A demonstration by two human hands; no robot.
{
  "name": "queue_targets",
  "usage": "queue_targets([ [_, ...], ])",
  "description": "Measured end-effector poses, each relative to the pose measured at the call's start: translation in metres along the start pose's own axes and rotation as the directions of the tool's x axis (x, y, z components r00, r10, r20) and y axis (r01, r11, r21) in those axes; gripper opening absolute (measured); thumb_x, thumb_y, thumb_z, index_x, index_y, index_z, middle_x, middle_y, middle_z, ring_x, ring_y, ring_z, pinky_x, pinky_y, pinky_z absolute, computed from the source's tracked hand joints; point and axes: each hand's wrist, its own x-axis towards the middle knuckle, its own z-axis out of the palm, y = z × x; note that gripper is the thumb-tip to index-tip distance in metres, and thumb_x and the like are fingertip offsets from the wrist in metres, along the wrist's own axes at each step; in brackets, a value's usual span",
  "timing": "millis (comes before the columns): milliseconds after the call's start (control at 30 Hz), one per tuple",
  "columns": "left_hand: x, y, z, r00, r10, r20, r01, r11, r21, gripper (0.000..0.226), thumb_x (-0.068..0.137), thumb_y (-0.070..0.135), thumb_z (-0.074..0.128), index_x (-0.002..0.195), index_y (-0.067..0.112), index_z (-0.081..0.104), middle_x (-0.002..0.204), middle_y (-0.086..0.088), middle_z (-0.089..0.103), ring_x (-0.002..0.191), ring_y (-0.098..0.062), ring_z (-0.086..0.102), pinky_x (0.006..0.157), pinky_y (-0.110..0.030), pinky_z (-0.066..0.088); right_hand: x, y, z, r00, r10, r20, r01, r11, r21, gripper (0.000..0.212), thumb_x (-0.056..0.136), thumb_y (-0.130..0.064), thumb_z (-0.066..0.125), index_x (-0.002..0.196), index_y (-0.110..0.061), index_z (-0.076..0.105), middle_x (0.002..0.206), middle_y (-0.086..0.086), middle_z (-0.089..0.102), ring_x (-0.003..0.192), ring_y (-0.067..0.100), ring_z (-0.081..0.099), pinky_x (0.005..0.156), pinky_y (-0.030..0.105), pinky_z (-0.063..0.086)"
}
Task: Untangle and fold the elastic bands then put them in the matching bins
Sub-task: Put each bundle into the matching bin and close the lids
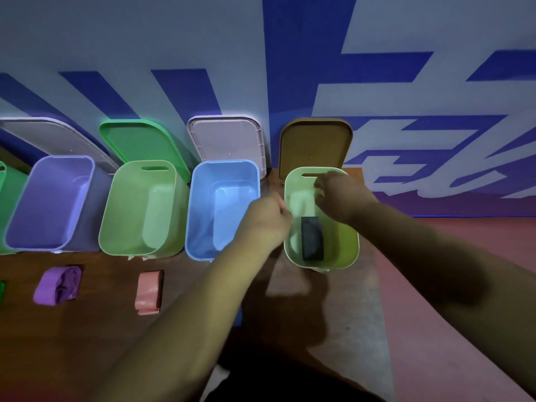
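Band [311, 239] in rightmost bin [349, 245]; lid [316, 146] behind it, agst wall [406, 82]

Dim, violet-tinged light leaves the whole view soft, with the right hand [338, 195] smeared by motion blur, broad dark shadows pooled under both forearms on the table [87, 338], wide-angle distortion bowing the wall [406, 30] toward the edges, and a thin blue glow at its foot.

The lilac plastic bin [49, 204], light green plastic bin [130, 210], sky-blue plastic bin [203, 198] and pale yellow-green plastic bin [345, 245] are plain. So are the dark grey folded band [311, 239], purple folded band [58, 285] and salmon-pink folded band [148, 291]. The brown wooden table [87, 329] is plain; the pale wall [377, 39] carries bold blue strokes.
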Motion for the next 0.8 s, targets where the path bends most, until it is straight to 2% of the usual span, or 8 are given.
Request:
queue_targets([
  [67, 0.028, 0.013, -0.009, 0.991, 0.09, -0.097, -0.091, 0.996, -0.008, 0.015, 0.099, 0.017, 0.057, 0.11, 0.015, 0.067, 0.109, -0.008, 0.071, 0.1, -0.03, 0.067, 0.088, -0.038, 0.057, 0.004, 0.003, -0.024, 0.978, -0.006, -0.208, 0.022, 0.997, 0.075, 0.02, 0.1, -0.021, 0.06, 0.118, -0.013, 0.067, 0.114, 0.008, 0.064, 0.097, 0.03, 0.065, 0.08, 0.042, 0.057],
  [133, 0.053, 0.03, -0.017, 0.972, 0.183, -0.147, -0.179, 0.983, 0.039, 0.03, 0.099, 0.015, 0.059, 0.129, 0.011, 0.063, 0.126, -0.011, 0.064, 0.112, -0.031, 0.064, 0.096, -0.037, 0.053, 0.011, 0.004, -0.047, 0.952, 0.077, -0.295, -0.039, 0.99, 0.135, 0.016, 0.1, -0.018, 0.053, 0.112, -0.012, 0.062, 0.111, 0.006, 0.056, 0.095, 0.03, 0.06, 0.076, 0.041, 0.052],
  [233, 0.081, 0.056, -0.025, 0.931, 0.307, -0.196, -0.271, 0.944, 0.188, 0.05, 0.101, 0.018, 0.061, 0.149, 0.014, 0.049, 0.143, -0.009, 0.051, 0.126, -0.03, 0.058, 0.101, -0.039, 0.051, 0.019, 0.005, -0.069, 0.945, 0.149, -0.291, -0.121, 0.986, 0.111, 0.036, 0.101, -0.019, 0.055, 0.136, -0.016, 0.056, 0.134, 0.006, 0.051, 0.113, 0.03, 0.058, 0.092, 0.045, 0.054],
  [333, 0.097, 0.069, -0.022, 0.905, 0.365, -0.219, -0.279, 0.897, 0.342, 0.049, 0.098, 0.016, 0.063, 0.145, 0.016, 0.049, 0.141, -0.009, 0.049, 0.122, -0.034, 0.057, 0.093, -0.043, 0.054, 0.022, 0.011, -0.073, 0.953, 0.095, -0.286, -0.066, 0.992, 0.109, 0.051, 0.099, -0.012, 0.058, 0.149, -0.018, 0.048, 0.146, 0.008, 0.048, 0.123, 0.032, 0.058, 0.1, 0.045, 0.052],
  [433, 0.107, 0.076, -0.019, 0.904, 0.329, -0.274, -0.216, 0.903, 0.371, 0.044, 0.096, 0.009, 0.065, 0.138, 0.012, 0.053, 0.135, -0.012, 0.05, 0.116, -0.035, 0.059, 0.093, -0.042, 0.055, 0.03, 0.015, -0.072, 0.955, 0.082, -0.284, -0.041, 0.988, 0.148, 0.055, 0.098, -0.007, 0.061, 0.15, -0.016, 0.047, 0.146, 0.008, 0.047, 0.122, 0.032, 0.06, 0.101, 0.043, 0.053],
  [633, 0.115, 0.077, -0.022, 0.889, 0.364, -0.278, -0.208, 0.861, 0.464, 0.036, 0.105, 0.012, 0.059, 0.14, 0.017, 0.052, 0.135, -0.015, 0.056, 0.122, -0.035, 0.057, 0.101, -0.042, 0.055, 0.046, 0.015, -0.075, 0.954, 0.088, -0.287, -0.075, 0.996, 0.054, 0.032, 0.103, -0.011, 0.06, 0.134, -0.013, 0.061, 0.136, 0.012, 0.045, 0.106, 0.036, 0.065, 0.097, 0.045, 0.058],
  [700, 0.112, 0.075, -0.026, 0.894, 0.385, -0.23, -0.224, 0.828, 0.514, 0.03, 0.104, 0.014, 0.06, 0.134, 0.018, 0.054, 0.132, -0.015, 0.053, 0.118, -0.035, 0.055, 0.097, -0.041, 0.056, 0.044, 0.019, -0.08, 0.964, 0.031, -0.264, -0.026, 0.999, 0.022, 0.024, 0.107, -0.017, 0.055, 0.127, -0.018, 0.067, 0.131, 0.009, 0.046, 0.099, 0.033, 0.065, 0.092, 0.045, 0.06],
  [800, 0.097, 0.076, -0.031, 0.885, 0.435, -0.164, -0.298, 0.802, 0.518, 0.024, 0.101, 0.011, 0.061, 0.123, 0.018, 0.057, 0.124, -0.011, 0.048, 0.111, -0.03, 0.053, 0.082, -0.036, 0.052, 0.029, 0.026, -0.089, 0.958, -0.055, -0.28, 0.058, 0.998, 0.001, 0.027, 0.109, -0.022, 0.049, 0.125, -0.02, 0.071, 0.124, 0.007, 0.051, 0.098, 0.031, 0.064, 0.086, 0.046, 0.059],
])
